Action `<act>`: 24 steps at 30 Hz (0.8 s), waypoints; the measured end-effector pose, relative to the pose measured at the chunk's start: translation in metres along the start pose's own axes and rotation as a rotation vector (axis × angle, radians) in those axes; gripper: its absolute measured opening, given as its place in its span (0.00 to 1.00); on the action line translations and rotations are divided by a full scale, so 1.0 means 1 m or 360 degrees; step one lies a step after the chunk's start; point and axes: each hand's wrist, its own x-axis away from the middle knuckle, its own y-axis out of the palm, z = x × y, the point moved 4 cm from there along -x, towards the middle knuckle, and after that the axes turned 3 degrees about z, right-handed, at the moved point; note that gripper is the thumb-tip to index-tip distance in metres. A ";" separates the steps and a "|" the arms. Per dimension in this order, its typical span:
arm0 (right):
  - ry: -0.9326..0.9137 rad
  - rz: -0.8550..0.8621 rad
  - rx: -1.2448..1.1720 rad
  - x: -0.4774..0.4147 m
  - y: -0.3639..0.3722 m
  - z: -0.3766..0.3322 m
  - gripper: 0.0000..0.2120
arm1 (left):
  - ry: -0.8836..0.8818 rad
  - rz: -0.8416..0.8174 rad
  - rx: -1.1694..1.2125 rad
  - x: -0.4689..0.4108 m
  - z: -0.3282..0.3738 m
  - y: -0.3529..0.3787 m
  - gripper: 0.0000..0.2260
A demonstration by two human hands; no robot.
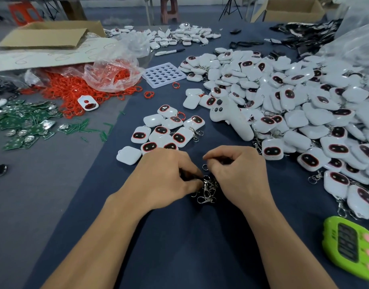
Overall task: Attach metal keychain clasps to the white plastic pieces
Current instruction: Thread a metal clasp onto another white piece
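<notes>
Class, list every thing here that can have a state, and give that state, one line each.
left hand: fingers curled, gripping metal clasps.
right hand: fingers curled, pinching a clasp's ring.
metal clasps: loose tangled heap between the hands.
near white plastic pieces: mostly without clasps.
big pile of white plastic pieces: many with clasps attached.
plastic bag: open, red rings spilled out.
cardboard box: flaps open.
white tray: holes empty.

Shiny metal clasps [206, 190] on matt blue cloth [179, 236]; glossy plastic pieces [158, 130].
</notes>
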 end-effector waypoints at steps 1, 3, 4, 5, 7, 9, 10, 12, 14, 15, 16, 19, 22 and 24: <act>-0.0001 0.0002 0.0001 0.000 0.000 0.000 0.10 | 0.0000 -0.0018 0.0027 -0.001 -0.001 -0.001 0.06; 0.0006 0.0003 -0.0003 -0.001 0.000 0.000 0.10 | -0.0016 -0.0053 0.0096 -0.001 -0.002 0.000 0.05; 0.0014 0.0001 -0.0013 -0.001 0.000 0.001 0.10 | -0.0031 -0.0056 0.0126 -0.001 -0.003 0.001 0.05; 0.0021 -0.0002 -0.0024 -0.001 0.000 0.001 0.11 | -0.0050 -0.0048 0.0164 0.000 -0.004 0.001 0.05; 0.0020 -0.0013 -0.0062 -0.002 -0.001 0.001 0.11 | -0.0101 -0.0001 0.0287 0.000 -0.006 0.000 0.05; -0.0004 -0.0016 -0.0147 -0.001 -0.003 0.000 0.12 | -0.0154 0.0051 0.0456 -0.001 -0.009 -0.003 0.05; -0.0024 -0.0018 -0.0206 0.000 -0.004 -0.002 0.11 | -0.0183 0.0058 0.0547 -0.002 -0.010 -0.004 0.04; -0.0051 -0.0058 -0.0333 0.001 -0.005 -0.005 0.09 | -0.0252 0.0083 0.0787 -0.002 -0.011 -0.007 0.04; -0.0072 -0.0151 -0.0397 0.004 -0.003 -0.009 0.07 | -0.0354 0.0192 0.1047 -0.003 -0.012 -0.008 0.07; -0.0080 -0.0197 -0.0407 0.005 -0.002 -0.010 0.06 | -0.0397 0.0244 0.1122 -0.003 -0.013 -0.008 0.08; -0.0085 -0.0228 -0.0401 0.006 0.000 -0.011 0.05 | -0.0421 0.0269 0.1169 -0.003 -0.012 -0.008 0.09; -0.0135 -0.0225 -0.0309 0.008 0.003 -0.011 0.06 | -0.0427 0.0273 0.1329 -0.004 -0.008 -0.006 0.11; -0.0121 -0.0179 -0.0403 0.008 0.003 -0.012 0.03 | -0.0404 0.0249 0.1441 -0.005 -0.005 -0.006 0.11; -0.0117 -0.0181 -0.0439 0.007 0.003 -0.012 0.03 | -0.0394 0.0256 0.1474 -0.005 -0.005 -0.005 0.10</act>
